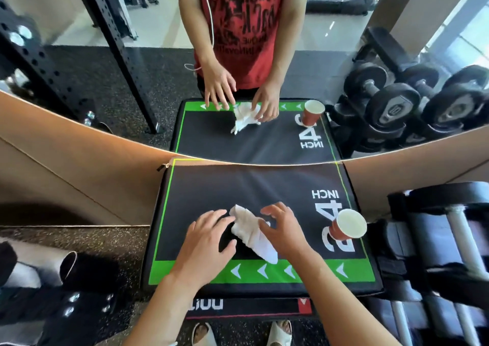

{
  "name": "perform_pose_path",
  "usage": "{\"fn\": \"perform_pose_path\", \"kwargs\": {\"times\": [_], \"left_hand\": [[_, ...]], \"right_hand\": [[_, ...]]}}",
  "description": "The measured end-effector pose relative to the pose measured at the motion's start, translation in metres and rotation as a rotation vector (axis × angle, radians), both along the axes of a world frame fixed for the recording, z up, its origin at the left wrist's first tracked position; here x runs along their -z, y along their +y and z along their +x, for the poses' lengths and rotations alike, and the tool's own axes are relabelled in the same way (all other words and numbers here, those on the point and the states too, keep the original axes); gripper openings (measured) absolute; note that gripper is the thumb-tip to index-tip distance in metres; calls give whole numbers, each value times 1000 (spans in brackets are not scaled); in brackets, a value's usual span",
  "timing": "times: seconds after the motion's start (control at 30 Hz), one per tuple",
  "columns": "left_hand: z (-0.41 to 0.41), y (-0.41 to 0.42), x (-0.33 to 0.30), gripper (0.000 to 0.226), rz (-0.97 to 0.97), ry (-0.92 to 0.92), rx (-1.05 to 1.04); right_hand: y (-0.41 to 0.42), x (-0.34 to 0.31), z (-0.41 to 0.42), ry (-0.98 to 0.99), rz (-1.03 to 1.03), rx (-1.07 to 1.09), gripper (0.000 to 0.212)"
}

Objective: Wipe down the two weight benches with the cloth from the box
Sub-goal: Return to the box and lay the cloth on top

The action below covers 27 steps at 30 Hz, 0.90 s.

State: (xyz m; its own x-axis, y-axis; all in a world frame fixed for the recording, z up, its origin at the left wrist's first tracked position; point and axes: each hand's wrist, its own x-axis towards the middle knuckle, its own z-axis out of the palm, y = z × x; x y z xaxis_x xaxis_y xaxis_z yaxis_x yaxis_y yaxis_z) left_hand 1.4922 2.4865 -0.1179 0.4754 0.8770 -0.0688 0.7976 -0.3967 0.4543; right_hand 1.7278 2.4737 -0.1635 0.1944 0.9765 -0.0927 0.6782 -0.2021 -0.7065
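Note:
A crumpled white cloth [251, 235] lies on the black and green padded box [238, 186] marked "24 INCH", near its front edge. My left hand [206, 242] lies flat on the box, with its fingertips touching the cloth's left side. My right hand [285, 229] sits over the cloth's right side, its thumb on the fabric and its fingers arched and spread above the box top. No weight bench is clearly in view.
A red paper cup [346, 226] stands on the box's right edge, close to my right hand. A mirror [105, 67] just behind the box reflects me and the scene. Dumbbells on a rack [449, 239] fill the right side. Black equipment [53, 306] sits at the lower left.

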Motion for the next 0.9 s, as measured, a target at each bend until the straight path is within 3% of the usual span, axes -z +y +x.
{"fn": "perform_pose_path", "kwargs": {"times": [0.33, 0.63, 0.9], "left_hand": [[30, -3, 29, 52, -78, 107, 38], [27, -8, 33, 27, -27, 109, -21], [17, -7, 28, 19, 100, -13, -52]], "right_hand": [[-21, 4, 18, 11, -45, -48, 21], [-27, 2, 2, 61, -110, -72, 19], [-30, -14, 3, 92, -131, 10, 12]]}}
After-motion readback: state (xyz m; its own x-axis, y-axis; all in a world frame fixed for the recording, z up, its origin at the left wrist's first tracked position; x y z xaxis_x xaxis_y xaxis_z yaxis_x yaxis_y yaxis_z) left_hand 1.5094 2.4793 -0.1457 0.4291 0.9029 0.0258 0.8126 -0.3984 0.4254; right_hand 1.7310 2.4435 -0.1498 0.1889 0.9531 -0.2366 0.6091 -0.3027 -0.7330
